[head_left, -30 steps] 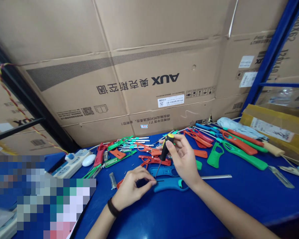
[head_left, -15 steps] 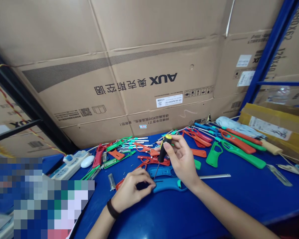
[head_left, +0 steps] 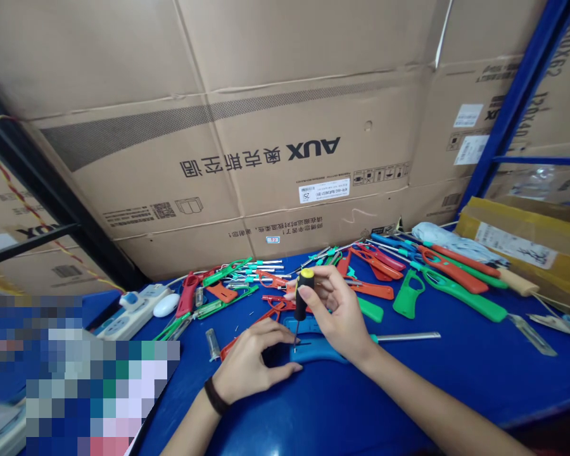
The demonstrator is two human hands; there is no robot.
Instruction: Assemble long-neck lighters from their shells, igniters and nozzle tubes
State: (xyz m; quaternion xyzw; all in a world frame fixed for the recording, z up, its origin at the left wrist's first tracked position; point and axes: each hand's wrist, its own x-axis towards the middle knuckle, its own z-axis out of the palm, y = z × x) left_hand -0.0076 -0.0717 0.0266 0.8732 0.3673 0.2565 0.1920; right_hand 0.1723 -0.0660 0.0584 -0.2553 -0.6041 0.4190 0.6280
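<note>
Lighting: bright, even, diffuse; source cannot be told
Shadows: soft overall; darkest beneath the left hand (head_left: 254, 361)
Glare: faint sheen on the blue table (head_left: 408, 405)
Focus: print on the cardboard cartons (head_left: 266, 126) legible; no marked blur
Distortion: wide-angle bowing toward the edges, seen in the black beam (head_left: 28, 171) and blue rack upright (head_left: 517, 95)
Obscured: lower left under a pixelated mosaic patch (head_left: 76, 380)

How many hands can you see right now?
2: the left hand lies against a blue plastic shell; the right hand holds a black-and-yellow screwdriver above it.
</note>
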